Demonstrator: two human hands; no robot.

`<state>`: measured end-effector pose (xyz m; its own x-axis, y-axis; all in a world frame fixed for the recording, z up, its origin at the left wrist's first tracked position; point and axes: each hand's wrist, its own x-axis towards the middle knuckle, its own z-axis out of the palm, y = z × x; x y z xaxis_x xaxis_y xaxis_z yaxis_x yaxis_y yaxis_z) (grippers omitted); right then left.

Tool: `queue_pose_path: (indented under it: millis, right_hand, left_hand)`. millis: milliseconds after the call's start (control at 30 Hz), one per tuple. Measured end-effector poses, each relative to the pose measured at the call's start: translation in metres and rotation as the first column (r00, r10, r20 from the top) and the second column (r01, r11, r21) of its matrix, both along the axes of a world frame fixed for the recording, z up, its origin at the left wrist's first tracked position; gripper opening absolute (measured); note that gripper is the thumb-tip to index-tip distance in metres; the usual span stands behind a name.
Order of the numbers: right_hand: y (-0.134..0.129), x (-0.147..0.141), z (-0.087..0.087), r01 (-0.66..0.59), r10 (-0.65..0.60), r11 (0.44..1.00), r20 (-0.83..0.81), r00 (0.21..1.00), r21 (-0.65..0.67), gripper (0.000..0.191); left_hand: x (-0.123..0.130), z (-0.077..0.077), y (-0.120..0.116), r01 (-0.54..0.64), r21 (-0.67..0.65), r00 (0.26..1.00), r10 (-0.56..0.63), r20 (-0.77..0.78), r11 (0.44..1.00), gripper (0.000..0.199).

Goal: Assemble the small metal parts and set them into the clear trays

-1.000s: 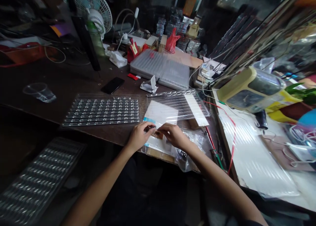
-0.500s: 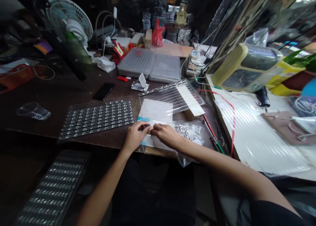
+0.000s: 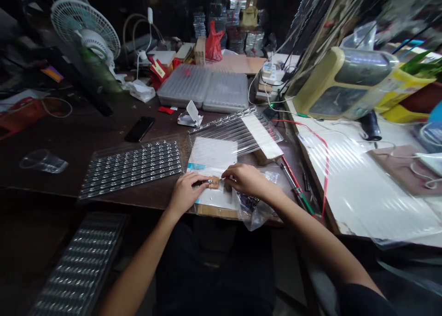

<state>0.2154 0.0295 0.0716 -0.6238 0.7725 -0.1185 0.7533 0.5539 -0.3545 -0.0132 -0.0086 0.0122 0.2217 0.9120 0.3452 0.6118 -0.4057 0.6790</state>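
Observation:
Both my hands work low on the bench, over a white sheet of card [image 3: 212, 157] lying on a clear plastic bag. Between them is a small tan pad [image 3: 214, 182] with a tiny metal part [image 3: 208, 181] at its left end. My left hand [image 3: 184, 194] pinches that metal part. My right hand [image 3: 243, 180] holds the pad's right side. Just below my right hand, a clear bag of small metal parts [image 3: 250, 205] is bunched and partly hidden.
A clear tray of metal parts in rows [image 3: 130, 168] lies left of my hands, and a ribbed clear tray [image 3: 235, 129] lies beyond them. Another ribbed tray [image 3: 81, 265] sits low at front left. A phone [image 3: 139, 129], grey cases [image 3: 203, 89] and red-handled tools [image 3: 293, 189] are also near.
The view has swung slightly left. My right hand has shifted up and right over the bag of metal parts, which now sits bunched nearer the bench's front edge. The tan pad shows more clearly.

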Motion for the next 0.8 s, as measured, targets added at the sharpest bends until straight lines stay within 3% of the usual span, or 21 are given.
queue_pose_path:
  millis: [300,433,567,733,800]
  right_hand:
    - [0.002,-0.007,-0.021,-0.019,0.020,0.997,-0.006,1.000,0.075,0.022]
    - [0.000,-0.008,-0.027,-0.012,0.014,0.997,-0.026,1.000,0.078,0.016]
    - [0.002,-0.011,-0.030,-0.003,0.007,0.998,-0.057,0.998,0.062,0.016]
    - [-0.005,0.002,-0.010,0.017,0.003,0.997,-0.237,0.971,0.081,0.021]
    - [-0.018,0.028,0.003,0.177,-0.111,0.975,-0.396,0.912,0.133,0.023]
  left_hand:
    - [0.005,-0.001,-0.005,-0.008,0.021,0.996,0.010,-0.086,1.000,0.014]
    - [0.000,0.001,-0.003,-0.093,-0.042,0.995,0.094,0.027,0.995,0.018]
    - [-0.007,-0.001,0.001,-0.179,-0.187,0.955,0.217,0.204,0.966,0.030]
    - [-0.010,-0.005,0.003,-0.137,-0.246,0.906,0.222,0.362,0.960,0.032]
    - [-0.010,-0.006,0.003,-0.131,-0.240,0.904,0.216,0.369,0.962,0.032]
